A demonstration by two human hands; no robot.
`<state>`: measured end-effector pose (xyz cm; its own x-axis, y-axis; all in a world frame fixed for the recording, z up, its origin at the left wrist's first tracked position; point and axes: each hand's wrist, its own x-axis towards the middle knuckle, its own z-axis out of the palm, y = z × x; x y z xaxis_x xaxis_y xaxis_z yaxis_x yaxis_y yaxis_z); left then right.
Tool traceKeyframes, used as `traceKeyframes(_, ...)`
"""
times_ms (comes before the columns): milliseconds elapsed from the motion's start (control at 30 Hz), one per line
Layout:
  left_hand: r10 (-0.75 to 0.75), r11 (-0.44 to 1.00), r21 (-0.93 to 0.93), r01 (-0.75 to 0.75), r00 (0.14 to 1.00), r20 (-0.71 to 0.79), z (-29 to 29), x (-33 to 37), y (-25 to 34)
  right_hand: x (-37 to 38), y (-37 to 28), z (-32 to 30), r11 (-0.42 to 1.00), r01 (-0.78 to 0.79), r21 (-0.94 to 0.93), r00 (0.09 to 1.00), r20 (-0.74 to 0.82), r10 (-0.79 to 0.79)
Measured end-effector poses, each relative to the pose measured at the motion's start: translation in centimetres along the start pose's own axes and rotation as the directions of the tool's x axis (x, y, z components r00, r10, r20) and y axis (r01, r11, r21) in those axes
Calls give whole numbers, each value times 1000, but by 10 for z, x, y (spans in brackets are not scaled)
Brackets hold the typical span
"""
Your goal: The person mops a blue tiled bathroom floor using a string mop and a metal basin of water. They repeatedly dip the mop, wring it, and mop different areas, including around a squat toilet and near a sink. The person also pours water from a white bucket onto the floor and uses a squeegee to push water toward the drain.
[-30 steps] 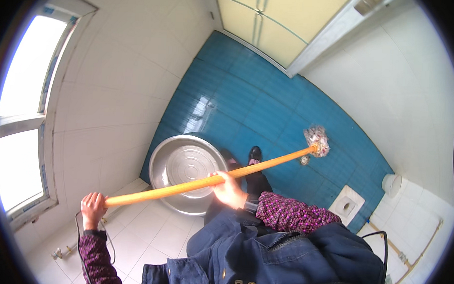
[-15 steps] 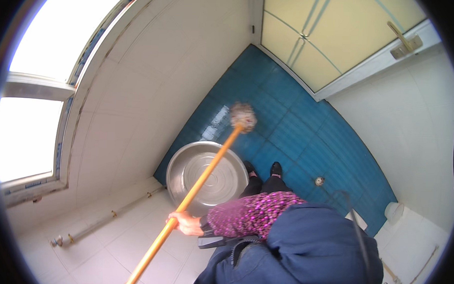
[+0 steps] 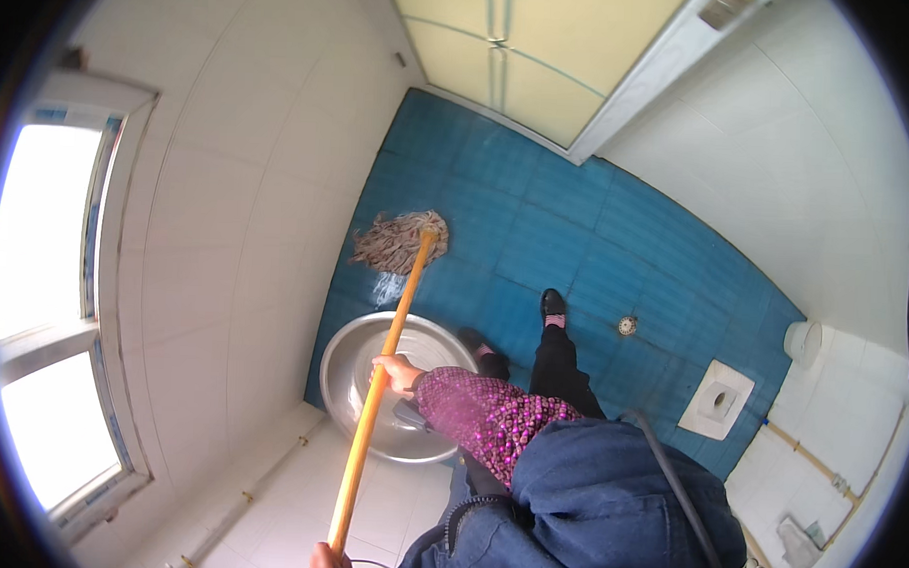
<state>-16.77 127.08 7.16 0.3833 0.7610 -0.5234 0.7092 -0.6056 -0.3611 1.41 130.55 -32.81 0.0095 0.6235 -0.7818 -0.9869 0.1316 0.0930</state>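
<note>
Gripping the orange mop handle (image 3: 381,382), right hand (image 3: 399,372) closes mid-shaft, left hand (image 3: 330,560) at its end; mop head (image 3: 398,242) on blue floor (image 3: 596,259) by left wall edge, above steel basin (image 3: 409,433).

A stringy cloth mop head (image 3: 400,242) on a smooth orange handle (image 3: 381,382) is seen at eleven o'clock on glossy blue floor tiles (image 3: 596,239), beside a shiny metal basin (image 3: 346,380).

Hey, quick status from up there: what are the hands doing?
Both hands on orange mop handle: right hand mid-shaft, left hand at the end. Mop head down on blue floor. Steel basin beside the feet.
</note>
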Motion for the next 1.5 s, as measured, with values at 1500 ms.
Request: traceKeyframes(1500, 966, 248, 437, -865, 254, -45, -5, 285, 365, -163, -292, -331, 199, 892, 406, 451, -832, -322)
